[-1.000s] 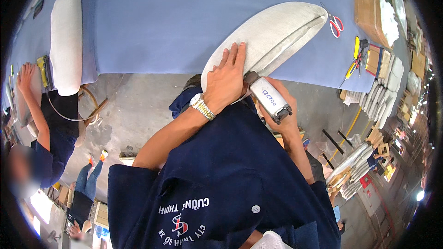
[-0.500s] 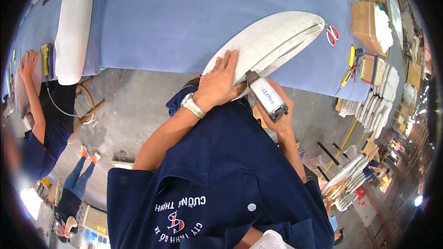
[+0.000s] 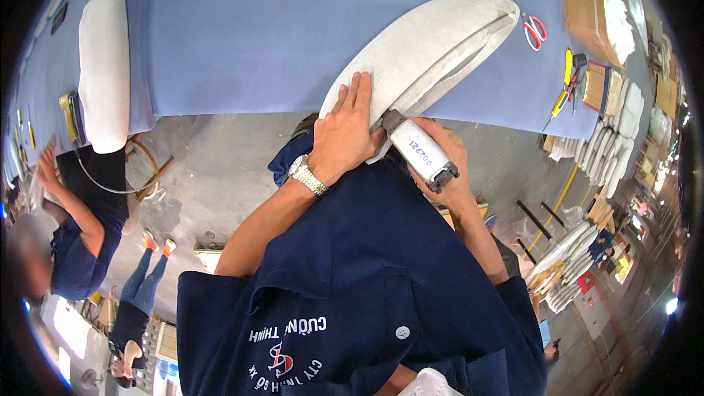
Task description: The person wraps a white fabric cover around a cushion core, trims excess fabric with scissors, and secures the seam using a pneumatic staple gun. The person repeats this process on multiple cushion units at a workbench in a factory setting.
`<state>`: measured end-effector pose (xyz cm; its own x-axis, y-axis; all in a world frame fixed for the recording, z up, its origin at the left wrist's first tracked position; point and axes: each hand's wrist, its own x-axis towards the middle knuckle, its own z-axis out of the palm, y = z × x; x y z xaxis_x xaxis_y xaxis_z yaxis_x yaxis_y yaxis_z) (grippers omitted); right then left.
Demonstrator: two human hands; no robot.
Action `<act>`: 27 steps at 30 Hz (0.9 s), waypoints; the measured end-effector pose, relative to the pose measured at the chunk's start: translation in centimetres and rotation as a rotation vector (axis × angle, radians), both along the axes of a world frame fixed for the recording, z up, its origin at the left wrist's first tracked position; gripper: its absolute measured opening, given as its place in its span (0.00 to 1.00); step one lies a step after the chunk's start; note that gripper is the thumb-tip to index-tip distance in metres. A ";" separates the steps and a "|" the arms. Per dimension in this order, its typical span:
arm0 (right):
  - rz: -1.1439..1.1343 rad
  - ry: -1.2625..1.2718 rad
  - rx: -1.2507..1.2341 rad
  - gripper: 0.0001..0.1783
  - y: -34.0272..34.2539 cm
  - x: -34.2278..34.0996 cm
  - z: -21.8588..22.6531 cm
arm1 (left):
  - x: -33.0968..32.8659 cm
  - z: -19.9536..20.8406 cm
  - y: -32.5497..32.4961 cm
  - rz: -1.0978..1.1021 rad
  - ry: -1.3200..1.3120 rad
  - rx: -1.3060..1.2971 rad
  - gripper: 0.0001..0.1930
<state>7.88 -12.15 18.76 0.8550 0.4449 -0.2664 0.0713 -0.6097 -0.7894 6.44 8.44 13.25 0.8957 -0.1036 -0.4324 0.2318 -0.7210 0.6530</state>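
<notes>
A pale grey upholstered cushion [image 3: 418, 51], long and curved with a folded seam along its near side, lies slantwise over the table's near edge. My left hand [image 3: 345, 128] rests on its near end, fingers stretched along the fabric and thumb toward the seam; a watch is on that wrist. In my right hand [image 3: 453, 169] is a staple gun [image 3: 419, 148] with a whitish body, its nose against the cushion's near edge beside my left thumb. My right fingers are partly hidden behind the gun. A loose fabric flap [image 3: 381, 151] hangs below the nose.
The blue-covered table [image 3: 235, 37] holds red-handled scissors [image 3: 535, 31], a yellow cutter [image 3: 563, 94] and another pale cushion [image 3: 104, 66]. At left, a co-worker's hand [image 3: 48, 169] is near a yellow staple gun [image 3: 71, 117]. A cardboard box [image 3: 587, 18] and stacked pale pieces [image 3: 612, 132] stand right.
My view has shifted slightly. The staple gun's nose has stayed at the cushion's near edge, and my left hand remains on the fabric. The co-worker's hand at left has moved lower.
</notes>
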 end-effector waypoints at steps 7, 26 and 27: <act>-0.036 -0.009 0.069 0.35 -0.6 -1.5 -0.7 | 0.1 0.3 0.3 -0.036 -0.012 0.005 0.50; -0.044 -0.075 0.077 0.31 1.8 -1.8 -0.5 | -1.9 -3.0 3.4 -0.065 -0.138 -0.254 0.51; -0.059 -0.085 0.087 0.31 1.9 -2.0 -0.8 | -2.6 -2.8 3.6 -0.055 -0.137 -0.247 0.50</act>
